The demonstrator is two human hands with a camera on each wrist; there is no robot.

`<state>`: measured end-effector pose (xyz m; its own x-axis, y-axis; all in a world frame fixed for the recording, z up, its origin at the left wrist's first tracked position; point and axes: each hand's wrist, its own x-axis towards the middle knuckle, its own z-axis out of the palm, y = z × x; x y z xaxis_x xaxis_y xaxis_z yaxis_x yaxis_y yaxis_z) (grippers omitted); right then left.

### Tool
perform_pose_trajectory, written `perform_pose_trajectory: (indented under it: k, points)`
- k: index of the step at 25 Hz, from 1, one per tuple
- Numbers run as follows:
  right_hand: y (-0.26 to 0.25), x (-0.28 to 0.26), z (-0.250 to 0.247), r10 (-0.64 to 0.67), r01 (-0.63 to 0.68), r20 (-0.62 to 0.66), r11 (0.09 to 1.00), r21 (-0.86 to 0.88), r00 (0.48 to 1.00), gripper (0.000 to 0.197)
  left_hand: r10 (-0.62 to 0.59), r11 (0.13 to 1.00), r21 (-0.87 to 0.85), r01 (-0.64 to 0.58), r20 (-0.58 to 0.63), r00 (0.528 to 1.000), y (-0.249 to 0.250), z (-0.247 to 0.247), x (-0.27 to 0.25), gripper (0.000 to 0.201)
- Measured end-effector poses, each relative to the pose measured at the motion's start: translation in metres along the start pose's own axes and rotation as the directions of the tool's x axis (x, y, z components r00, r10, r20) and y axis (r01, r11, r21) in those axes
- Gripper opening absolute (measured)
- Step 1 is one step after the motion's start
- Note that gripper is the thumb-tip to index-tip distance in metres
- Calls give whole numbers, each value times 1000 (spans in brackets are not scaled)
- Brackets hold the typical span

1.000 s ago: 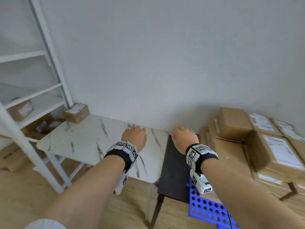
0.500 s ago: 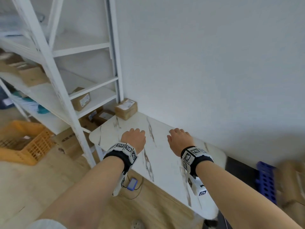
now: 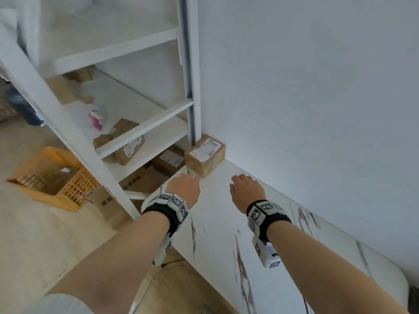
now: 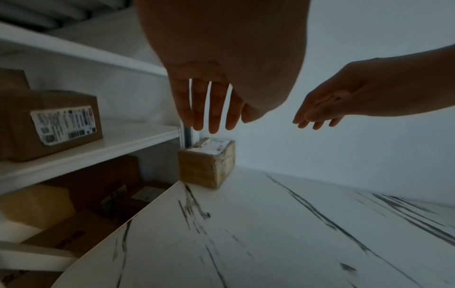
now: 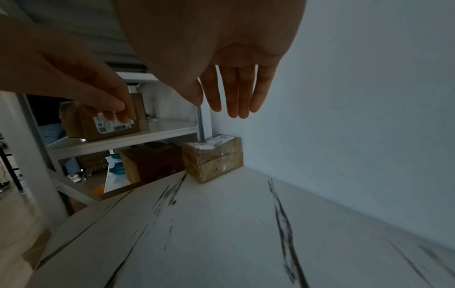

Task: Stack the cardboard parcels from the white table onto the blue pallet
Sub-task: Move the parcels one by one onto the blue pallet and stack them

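One small cardboard parcel [image 3: 205, 155] with a white label sits on the far corner of the white marbled table [image 3: 229, 243], against the wall and the shelf post. It also shows as a parcel [image 4: 207, 162] in the left wrist view and as a parcel [image 5: 213, 158] in the right wrist view. My left hand [image 3: 184, 188] hovers just short of its near side, fingers straight and empty. My right hand [image 3: 246, 189] floats above the table to the right of it, also open and empty. The blue pallet is out of view.
A white metal shelf rack [image 3: 145, 123] stands left of the table with other cardboard boxes [image 3: 128, 143] on its shelves. More boxes [image 3: 136, 180] lie under it. An orange crate [image 3: 54, 177] sits on the wooden floor. The wall [image 3: 306, 98] borders the table's far side.
The view has swung left from the pallet and its stacked parcels to the table's far corner. Both hands have travelled along the table toward the last parcel, staying open.
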<state>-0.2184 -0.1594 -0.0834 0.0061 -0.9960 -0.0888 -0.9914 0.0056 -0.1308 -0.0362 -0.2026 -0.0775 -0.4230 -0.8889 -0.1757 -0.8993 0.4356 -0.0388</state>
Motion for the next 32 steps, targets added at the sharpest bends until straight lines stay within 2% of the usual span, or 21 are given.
perform_pose_trajectory:
  k: [6, 8, 11, 13, 15, 18, 22, 24, 27, 30, 32]
  points:
    - [-16, 79, 26, 90, -100, 106, 992, 84, 990, 35, 3, 986, -163, 17, 119, 993, -68, 19, 77, 30]
    - [-27, 112, 38, 172, -198, 161, 967, 163, 972, 37, 4, 968, -246, 43, 188, 982, -96, 26, 112, 30]
    - [-36, 136, 46, 244, -315, 261, 907, 279, 934, 42, 5, 908, -407, 101, 252, 968, -111, 32, 140, 38]
    - [-41, 159, 54, 300, -412, 318, 826, 385, 899, 50, -2, 840, -518, 162, 295, 955, -119, 39, 162, 46]
    - [-45, 176, 60, 356, -497, 352, 692, 524, 866, 62, -11, 762, -608, 224, 333, 943, -123, 49, 178, 49]
    - [-45, 192, 66, 409, -556, 388, 484, 675, 826, 75, -38, 636, -712, 300, 358, 933, -124, 66, 193, 49]
    - [-40, 196, 76, 464, -586, 439, 241, 773, 770, 80, 16, 568, -779, 267, 335, 942, -131, 82, 208, 46]
    - [-38, 194, 78, 461, -569, 455, 139, 811, 762, 79, 26, 538, -802, 257, 321, 947, -134, 87, 209, 43]
    - [-36, 187, 77, 443, -527, 463, 27, 849, 768, 77, -6, 412, -843, 346, 377, 926, -128, 88, 204, 41]
    - [-28, 165, 72, 451, -505, 449, 6, 863, 771, 78, 26, 292, -873, 390, 415, 910, -113, 83, 187, 38]
    - [-21, 139, 65, 464, -485, 430, -1, 875, 775, 80, 74, 263, -890, 371, 402, 913, -101, 75, 173, 36]
